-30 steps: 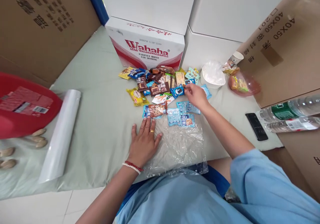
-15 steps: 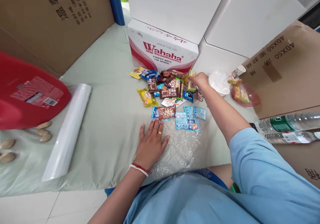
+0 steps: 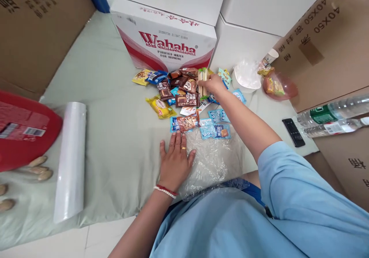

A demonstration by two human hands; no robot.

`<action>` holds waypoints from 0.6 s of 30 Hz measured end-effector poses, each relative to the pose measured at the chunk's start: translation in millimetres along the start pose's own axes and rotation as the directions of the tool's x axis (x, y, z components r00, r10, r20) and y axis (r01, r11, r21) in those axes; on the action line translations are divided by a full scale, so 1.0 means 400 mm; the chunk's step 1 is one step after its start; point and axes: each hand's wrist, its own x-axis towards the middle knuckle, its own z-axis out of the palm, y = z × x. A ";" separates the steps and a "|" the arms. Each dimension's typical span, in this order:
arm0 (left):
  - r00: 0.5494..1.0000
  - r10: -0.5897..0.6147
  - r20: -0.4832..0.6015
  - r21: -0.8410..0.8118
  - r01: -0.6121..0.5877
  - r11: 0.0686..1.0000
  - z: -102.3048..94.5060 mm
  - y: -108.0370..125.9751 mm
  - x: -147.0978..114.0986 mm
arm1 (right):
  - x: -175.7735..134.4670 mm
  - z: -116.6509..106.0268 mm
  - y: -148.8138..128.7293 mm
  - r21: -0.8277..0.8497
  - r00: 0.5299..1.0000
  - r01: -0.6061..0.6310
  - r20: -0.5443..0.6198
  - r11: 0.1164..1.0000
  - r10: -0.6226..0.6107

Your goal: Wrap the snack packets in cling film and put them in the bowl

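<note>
1. My right hand (image 3: 213, 85) reaches over the pile of snacks, thumb and fingers clamped on a slim pale snack packet with green ends (image 3: 202, 82), at the pile's right side.
2. My left hand (image 3: 175, 163) lies palm down, fingers a little apart, by the edge of a crinkled clear plastic sheet (image 3: 215, 162); the fingertips reach the lower edge of a brown-and-blue glossy wrapper (image 3: 187, 122).
3. Light-blue flat sachets (image 3: 215, 130) lie on the sheet's far edge, below my right forearm.
4. A white-and-red cardboard carton (image 3: 170, 42) stands just behind the pile, blocking the far side.
5. A white bowl lined with clear plastic (image 3: 246, 82) sits right of my hand; beyond it is a reddish see-through bowl (image 3: 290, 90).
6. Farther right are a black phone (image 3: 293, 132) and 2 clear plastic bottles (image 3: 350, 106).
7. Well to my left lie a shiny roll of clear film (image 3: 72, 154) and a red plastic container (image 3: 31, 135).
</note>
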 end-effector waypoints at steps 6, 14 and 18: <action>1.000 -0.012 0.022 -0.014 0.012 1.000 -0.002 0.006 -0.001 | -0.214 -0.188 -0.009 -0.077 0.962 0.275 0.012 0.958 -0.275; 0.998 -0.046 0.033 -0.065 0.048 0.997 -0.012 0.010 0.004 | -0.611 -0.106 0.033 -0.307 0.708 0.502 0.682 0.808 -0.180; 0.998 -0.057 0.014 -0.065 0.057 0.996 -0.014 0.005 -0.002 | -0.644 -0.074 0.099 -0.282 0.735 0.487 0.644 0.827 -0.212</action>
